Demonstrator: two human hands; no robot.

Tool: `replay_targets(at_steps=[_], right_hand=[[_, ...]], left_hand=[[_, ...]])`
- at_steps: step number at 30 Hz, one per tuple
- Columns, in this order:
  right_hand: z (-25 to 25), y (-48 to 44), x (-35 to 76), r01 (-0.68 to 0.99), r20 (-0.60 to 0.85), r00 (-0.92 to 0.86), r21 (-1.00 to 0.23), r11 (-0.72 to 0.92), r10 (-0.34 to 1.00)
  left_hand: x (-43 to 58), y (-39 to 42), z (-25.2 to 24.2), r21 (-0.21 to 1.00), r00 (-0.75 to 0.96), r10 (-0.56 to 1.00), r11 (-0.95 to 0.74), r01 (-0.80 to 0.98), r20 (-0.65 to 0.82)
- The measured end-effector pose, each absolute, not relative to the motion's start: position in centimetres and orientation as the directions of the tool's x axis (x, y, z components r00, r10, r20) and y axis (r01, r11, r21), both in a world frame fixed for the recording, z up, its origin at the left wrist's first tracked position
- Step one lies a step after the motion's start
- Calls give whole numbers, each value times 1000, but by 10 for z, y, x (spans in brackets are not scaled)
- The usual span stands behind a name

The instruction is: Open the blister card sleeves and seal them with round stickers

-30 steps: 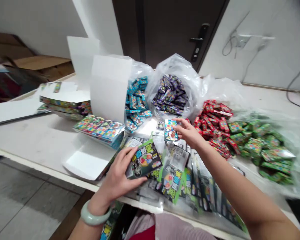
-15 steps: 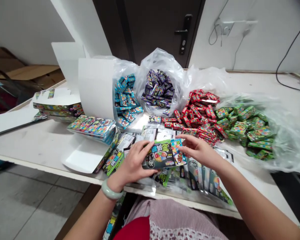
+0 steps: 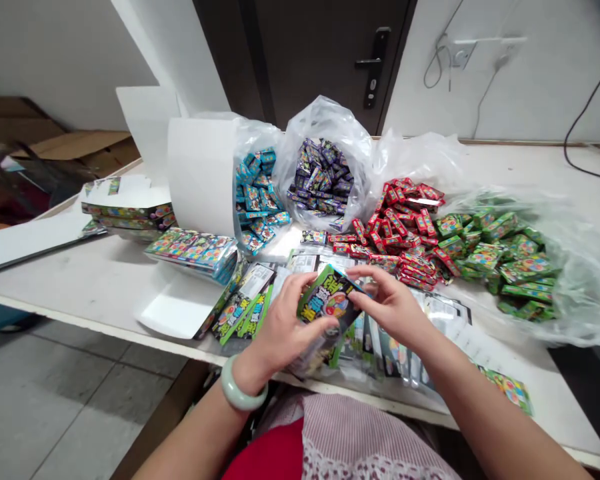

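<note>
A black and green printed candy packet point(image 3: 327, 300) is tilted between my hands, above the front of the table. My left hand point(image 3: 293, 323) grips its left side, thumb across the front and fingers behind. My right hand point(image 3: 387, 303) pinches its right edge. Below lie several clear plastic sleeves and dark printed packets point(image 3: 393, 353), partly hidden by my hands. Left of my left hand, more green and black packets point(image 3: 245, 310) lie fanned out. Behind them, an opened white carton point(image 3: 177, 310) holds a row of small colourful packs point(image 3: 195, 250).
Plastic bags hold blue packs point(image 3: 255, 200) and purple packs point(image 3: 320, 177). Red packs point(image 3: 405, 227) and green packs point(image 3: 510, 253) are heaped at the right. Stacked printed boxes point(image 3: 130, 213) stand at the left, near the table's front edge point(image 3: 95, 323).
The packet has turned from flat to tilted, and the blue pack at its right end is no longer visible beyond it. My right hand has stayed at its right side.
</note>
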State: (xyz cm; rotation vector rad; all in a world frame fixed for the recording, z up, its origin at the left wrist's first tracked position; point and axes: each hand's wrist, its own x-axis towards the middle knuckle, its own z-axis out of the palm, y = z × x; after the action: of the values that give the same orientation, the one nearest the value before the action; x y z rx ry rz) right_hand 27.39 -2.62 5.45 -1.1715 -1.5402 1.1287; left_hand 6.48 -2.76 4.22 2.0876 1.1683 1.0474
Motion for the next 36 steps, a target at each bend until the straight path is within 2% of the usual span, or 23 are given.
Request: replay_targets(at_steps=[3,5,7,13,18,23,26,28,30,34,36], right_hand=[[54,-31,280,144,205,-30,-968,207,978],[42,-39,282,99,216,65,-973,209,974],[25,-50,282,74,183,113,-982,176,977],[-8,-80,277,154,135,138,-982,113,981],[10,-72,290,214,176,-42,-960,181,983],[27,-61,300,107,64,-129,-991,78,990],[31,-64,300,235,146,-217,-952,197,965],[34,-65,298,254,174,-236,-939,233,956],[38,-63,293,210,114,-217,-965,160,970],[45,-52,284,108,-96,-233,-991,-72,968],[48,-48,281,120,-125,-262,-988,-96,957]], left_hand=[[80,-35,30,946,244,941,-279,167,235],[87,-41,16,983,204,964,-179,31,170],[90,-48,3,993,209,970,-117,-30,121],[83,-54,-8,998,345,937,-58,-9,57],[87,-45,11,986,224,964,-159,59,142],[90,-39,25,992,187,974,-124,-15,125],[86,-42,26,972,266,939,-233,31,217],[85,-44,28,954,306,913,-298,43,271],[86,-44,31,959,287,921,-283,26,264],[90,-38,40,987,249,959,-150,50,133],[89,-35,42,993,257,962,-107,39,94]])
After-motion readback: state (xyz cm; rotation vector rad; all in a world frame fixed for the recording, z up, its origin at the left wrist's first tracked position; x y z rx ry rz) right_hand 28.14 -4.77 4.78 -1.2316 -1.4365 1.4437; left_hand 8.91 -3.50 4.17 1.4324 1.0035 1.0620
